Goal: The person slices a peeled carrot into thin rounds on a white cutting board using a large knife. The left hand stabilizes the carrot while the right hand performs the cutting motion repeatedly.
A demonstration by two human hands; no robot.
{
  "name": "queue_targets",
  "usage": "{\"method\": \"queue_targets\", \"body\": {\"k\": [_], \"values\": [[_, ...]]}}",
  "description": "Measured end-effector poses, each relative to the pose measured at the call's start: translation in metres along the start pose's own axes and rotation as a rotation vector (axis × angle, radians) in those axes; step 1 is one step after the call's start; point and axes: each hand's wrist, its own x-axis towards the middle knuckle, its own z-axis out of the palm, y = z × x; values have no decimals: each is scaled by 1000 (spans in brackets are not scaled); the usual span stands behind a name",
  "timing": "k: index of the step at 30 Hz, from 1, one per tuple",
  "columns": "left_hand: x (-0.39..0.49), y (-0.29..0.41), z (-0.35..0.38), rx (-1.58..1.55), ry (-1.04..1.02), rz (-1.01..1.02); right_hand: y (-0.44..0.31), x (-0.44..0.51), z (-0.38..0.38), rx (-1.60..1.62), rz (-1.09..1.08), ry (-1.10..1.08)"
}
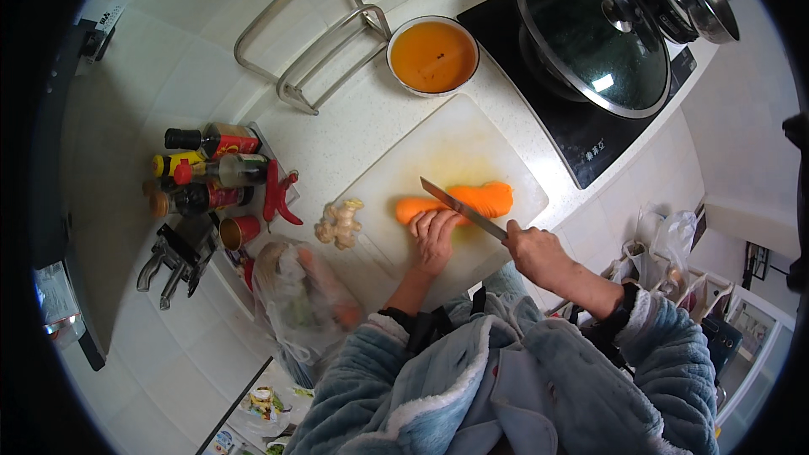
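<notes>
A peeled carrot (483, 200) lies across the white cutting board (464, 123), its right part cut into thin slices that still sit together. My left hand (435, 237) rests on the uncut left part, fingertips bent over its near side. The handle of a kitchen knife (464, 208) is gripped in my right hand (537, 254). Its blade slants over the carrot, just right of my left fingers; whether the edge is in the flesh cannot be told. A knob of ginger root (340, 224) lies on the board's left side.
An enamel bowl of orange liquid (433, 55) stands behind the board, beside a metal rack (328, 38). A lidded pan (594, 31) sits on the induction cooktop (581, 145). Left are sauce bottles (218, 170), red chili peppers (277, 196), a knife block (183, 253) and a plastic bag of vegetables (303, 297).
</notes>
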Motion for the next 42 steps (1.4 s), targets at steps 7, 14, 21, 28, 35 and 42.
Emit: {"method": "queue_targets", "body": {"k": [7,14,21,28,35,42], "values": [[-2,-2,3,-19,25,13,-2,37,54,-20,-23,135],[-2,-1,4,-25,40,0,5,39,63,0,-78,213],[-2,1,5,-23,85,-10,1,-1,25,-23,-73,124],[2,1,2,-34,89,8,4,-21,6,-26,-24,31],[0,-1,1,-26,47,8,-1,-7,-2,7,3,-17],[-3,-3,4,-29,34,-3,-3,18,29,33,-61,79]]}}
